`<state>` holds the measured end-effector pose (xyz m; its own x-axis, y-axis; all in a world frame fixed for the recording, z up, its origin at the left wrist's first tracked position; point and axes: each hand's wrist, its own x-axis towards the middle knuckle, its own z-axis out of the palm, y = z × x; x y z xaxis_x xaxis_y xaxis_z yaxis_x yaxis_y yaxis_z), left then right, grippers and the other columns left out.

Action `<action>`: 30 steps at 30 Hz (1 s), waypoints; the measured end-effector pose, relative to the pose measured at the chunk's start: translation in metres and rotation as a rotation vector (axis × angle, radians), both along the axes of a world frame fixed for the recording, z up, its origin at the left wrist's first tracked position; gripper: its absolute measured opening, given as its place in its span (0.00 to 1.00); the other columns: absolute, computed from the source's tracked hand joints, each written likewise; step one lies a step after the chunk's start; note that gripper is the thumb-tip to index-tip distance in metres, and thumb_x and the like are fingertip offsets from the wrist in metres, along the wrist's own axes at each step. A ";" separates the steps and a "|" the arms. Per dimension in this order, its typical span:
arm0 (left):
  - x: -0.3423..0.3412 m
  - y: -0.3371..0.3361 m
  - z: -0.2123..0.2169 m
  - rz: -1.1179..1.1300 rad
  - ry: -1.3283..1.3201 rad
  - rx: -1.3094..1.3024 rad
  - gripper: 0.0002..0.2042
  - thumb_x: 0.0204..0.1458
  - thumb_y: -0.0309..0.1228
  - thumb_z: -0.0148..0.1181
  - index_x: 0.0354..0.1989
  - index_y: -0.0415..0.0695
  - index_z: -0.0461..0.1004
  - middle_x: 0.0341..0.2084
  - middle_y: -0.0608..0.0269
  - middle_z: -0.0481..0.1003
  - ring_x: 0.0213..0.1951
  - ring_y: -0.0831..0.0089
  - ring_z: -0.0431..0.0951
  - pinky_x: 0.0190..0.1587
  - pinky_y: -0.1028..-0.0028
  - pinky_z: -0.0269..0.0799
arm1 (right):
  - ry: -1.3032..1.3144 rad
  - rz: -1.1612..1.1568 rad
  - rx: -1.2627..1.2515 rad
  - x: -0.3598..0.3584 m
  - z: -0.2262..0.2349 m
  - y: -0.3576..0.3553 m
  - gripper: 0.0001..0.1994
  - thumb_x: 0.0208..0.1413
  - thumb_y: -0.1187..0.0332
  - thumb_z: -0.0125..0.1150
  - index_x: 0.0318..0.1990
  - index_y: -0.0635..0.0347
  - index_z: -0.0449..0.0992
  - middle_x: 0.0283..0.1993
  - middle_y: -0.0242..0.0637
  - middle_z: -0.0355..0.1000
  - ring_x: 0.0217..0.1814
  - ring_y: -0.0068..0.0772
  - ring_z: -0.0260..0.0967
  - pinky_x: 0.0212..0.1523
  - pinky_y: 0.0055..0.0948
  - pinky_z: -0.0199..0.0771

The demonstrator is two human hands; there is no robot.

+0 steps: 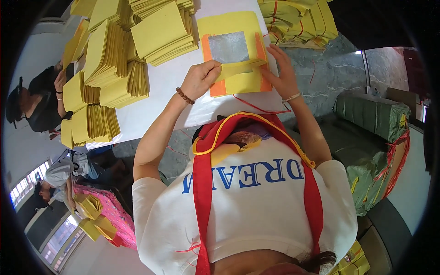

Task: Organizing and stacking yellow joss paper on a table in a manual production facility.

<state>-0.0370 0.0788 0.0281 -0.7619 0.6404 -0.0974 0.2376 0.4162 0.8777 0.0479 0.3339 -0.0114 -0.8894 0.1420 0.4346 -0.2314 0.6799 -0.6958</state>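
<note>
We pinch a folded strip of yellow paper (240, 68) in our left hand (199, 79), fingers curled shut. Our right hand (283, 73) lies open and flat just beside it, pressing a yellow-and-orange paper sheet with a silver square (231, 50) on the white table (165, 87).

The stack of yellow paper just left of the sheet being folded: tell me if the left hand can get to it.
Probably yes. The left hand pinches the folded yellow sheet right beside that stack, with only bare white table between them; it would have to let go first.
</note>
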 end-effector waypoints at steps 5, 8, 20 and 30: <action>-0.002 -0.002 0.009 -0.012 -0.033 -0.035 0.10 0.58 0.31 0.50 0.38 0.37 0.73 0.19 0.63 0.71 0.23 0.78 0.71 0.28 0.76 0.67 | -0.151 0.222 -0.255 -0.021 -0.013 0.008 0.12 0.49 0.72 0.62 0.43 0.58 0.74 0.50 0.37 0.72 0.65 0.44 0.59 0.59 0.36 0.61; 0.002 -0.005 0.017 -0.011 0.072 0.104 0.10 0.57 0.30 0.53 0.40 0.37 0.73 0.24 0.62 0.74 0.28 0.77 0.73 0.33 0.75 0.69 | -0.191 0.229 -0.358 -0.021 -0.020 0.011 0.10 0.49 0.74 0.61 0.41 0.59 0.74 0.49 0.37 0.73 0.66 0.42 0.58 0.60 0.35 0.60; 0.000 -0.011 0.015 0.023 0.174 0.013 0.11 0.58 0.32 0.53 0.35 0.35 0.74 0.27 0.58 0.75 0.30 0.72 0.73 0.35 0.75 0.68 | -0.160 0.260 -0.433 -0.021 -0.025 0.010 0.10 0.48 0.77 0.61 0.39 0.60 0.73 0.51 0.36 0.72 0.66 0.40 0.58 0.61 0.33 0.59; 0.004 -0.009 0.022 -0.093 0.357 0.094 0.08 0.54 0.31 0.56 0.36 0.38 0.75 0.28 0.60 0.75 0.30 0.71 0.73 0.37 0.73 0.67 | -0.171 0.253 -0.444 -0.021 -0.022 0.009 0.09 0.49 0.76 0.60 0.39 0.59 0.73 0.51 0.37 0.72 0.66 0.40 0.58 0.61 0.33 0.59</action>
<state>-0.0333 0.0700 0.0501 -0.6757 0.7017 0.2260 0.5681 0.3004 0.7661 0.0266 0.3429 -0.0333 -0.9723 0.0517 0.2277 -0.2083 0.2490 -0.9458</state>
